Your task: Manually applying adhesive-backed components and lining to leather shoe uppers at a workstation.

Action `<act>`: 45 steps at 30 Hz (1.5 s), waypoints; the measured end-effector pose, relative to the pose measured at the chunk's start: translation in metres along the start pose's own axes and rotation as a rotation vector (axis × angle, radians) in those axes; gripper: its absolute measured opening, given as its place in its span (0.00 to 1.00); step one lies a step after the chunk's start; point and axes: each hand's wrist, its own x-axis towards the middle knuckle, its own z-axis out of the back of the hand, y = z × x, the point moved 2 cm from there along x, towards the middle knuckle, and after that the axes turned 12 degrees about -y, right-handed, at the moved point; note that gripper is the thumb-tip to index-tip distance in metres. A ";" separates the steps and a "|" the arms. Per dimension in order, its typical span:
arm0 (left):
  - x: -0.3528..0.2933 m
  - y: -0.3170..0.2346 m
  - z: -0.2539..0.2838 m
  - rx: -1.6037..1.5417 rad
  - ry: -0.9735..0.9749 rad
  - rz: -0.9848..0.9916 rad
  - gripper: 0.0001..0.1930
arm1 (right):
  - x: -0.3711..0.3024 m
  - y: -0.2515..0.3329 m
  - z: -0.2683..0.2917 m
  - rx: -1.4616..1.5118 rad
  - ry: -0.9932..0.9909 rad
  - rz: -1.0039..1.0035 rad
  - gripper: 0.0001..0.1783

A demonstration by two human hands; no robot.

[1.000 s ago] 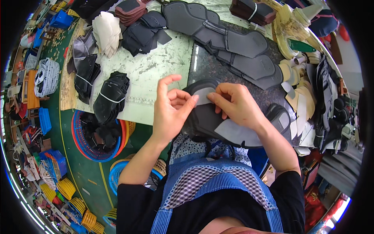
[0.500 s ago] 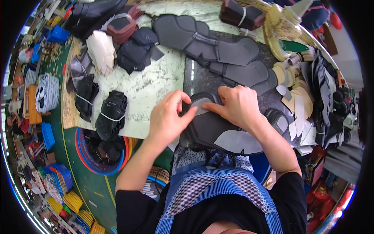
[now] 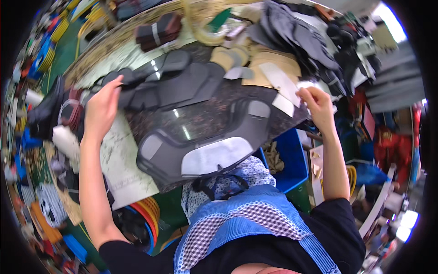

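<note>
Change here: both hands now off black curved piece (image 3: 172, 157). It lies at near edge of table (image 3: 216, 112), grey patch (image 3: 151, 145) flat on left end. Left hand (image 3: 101, 112) up and blurred, fingers straight, roughly together. Right hand (image 3: 319, 107) out beside white strips (image 3: 279, 82), fingers curled; cannot tell if pinching anything. Patch pressing looks paused or finished.
</note>
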 end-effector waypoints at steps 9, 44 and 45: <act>-0.124 -0.208 -0.027 0.086 0.289 -0.498 0.20 | 0.010 -0.027 -0.035 -0.471 -0.209 0.291 0.23; -0.057 -0.270 -0.019 -0.709 -0.113 -0.628 0.20 | -0.096 0.104 -0.029 1.170 1.128 -0.245 0.11; -0.060 -0.273 -0.017 -0.615 -0.166 -0.745 0.18 | -0.108 0.094 -0.037 1.299 1.007 -0.254 0.09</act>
